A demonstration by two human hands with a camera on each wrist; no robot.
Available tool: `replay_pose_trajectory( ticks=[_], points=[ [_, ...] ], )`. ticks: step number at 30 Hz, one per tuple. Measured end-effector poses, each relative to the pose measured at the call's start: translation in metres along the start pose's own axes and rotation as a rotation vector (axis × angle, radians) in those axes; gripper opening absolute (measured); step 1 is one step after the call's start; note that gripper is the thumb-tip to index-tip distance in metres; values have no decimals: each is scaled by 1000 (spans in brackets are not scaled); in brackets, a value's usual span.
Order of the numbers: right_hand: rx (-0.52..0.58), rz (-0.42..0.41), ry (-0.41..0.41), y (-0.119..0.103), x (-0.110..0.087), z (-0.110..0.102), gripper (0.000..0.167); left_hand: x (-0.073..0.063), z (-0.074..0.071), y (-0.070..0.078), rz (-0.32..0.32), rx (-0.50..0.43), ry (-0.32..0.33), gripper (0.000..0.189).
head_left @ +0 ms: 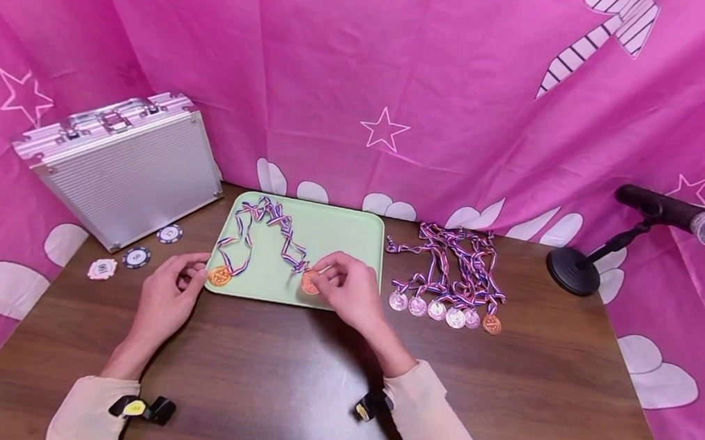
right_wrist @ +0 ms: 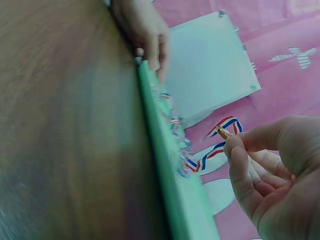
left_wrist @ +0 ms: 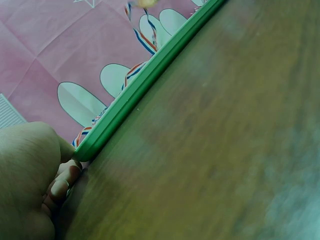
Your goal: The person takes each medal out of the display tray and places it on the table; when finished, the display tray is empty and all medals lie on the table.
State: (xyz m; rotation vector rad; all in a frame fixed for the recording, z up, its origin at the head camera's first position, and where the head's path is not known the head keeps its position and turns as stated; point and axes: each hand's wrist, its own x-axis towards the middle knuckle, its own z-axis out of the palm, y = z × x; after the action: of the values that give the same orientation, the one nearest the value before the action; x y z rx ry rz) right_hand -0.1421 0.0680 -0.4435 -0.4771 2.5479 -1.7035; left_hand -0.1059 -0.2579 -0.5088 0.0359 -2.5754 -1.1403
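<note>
My right hand (head_left: 351, 293) pinches a bronze-coloured medal (head_left: 310, 282) between thumb and fingers above the light green tray (head_left: 347, 237). From that medal a red, white and blue ribbon (right_wrist: 230, 122) loops back down to the tray. A second bronze-coloured medal (head_left: 219, 276) lies in the tray's front left corner, its ribbon (head_left: 246, 239) spread up behind it. At that same corner my left hand (head_left: 171, 295) grips the tray's rim, thumb above and fingers curled beside it, as the left wrist view shows.
Right of the tray lie several silver-coloured medals (head_left: 436, 310) with tangled ribbons, plus one bronze-coloured medal (head_left: 492, 324). A microphone on a black stand (head_left: 574, 271) is at far right. At left, a silver case (head_left: 136, 180) stands behind three poker chips (head_left: 136, 257). Pink cloth (head_left: 326, 92) hangs behind.
</note>
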Motion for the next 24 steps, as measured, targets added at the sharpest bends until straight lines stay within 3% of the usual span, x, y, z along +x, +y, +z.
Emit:
replay_pose_trajectory(
  ticks=[7, 16, 21, 24],
  points=[
    [209, 45, 4, -19, -12, -29, 15, 0, 0, -1, 0, 7, -5, 30],
    [344, -34, 11, -41, -28, -70, 21, -1, 1, -1, 11, 5, 6, 29],
    [379, -49, 77, -54, -38, -97, 24, -1, 0, 0, 4, 12, 0, 29],
    [403, -46, 168, -60, -40, -119, 21, 0, 0, 0, -2, 15, -8, 30]
  ],
)
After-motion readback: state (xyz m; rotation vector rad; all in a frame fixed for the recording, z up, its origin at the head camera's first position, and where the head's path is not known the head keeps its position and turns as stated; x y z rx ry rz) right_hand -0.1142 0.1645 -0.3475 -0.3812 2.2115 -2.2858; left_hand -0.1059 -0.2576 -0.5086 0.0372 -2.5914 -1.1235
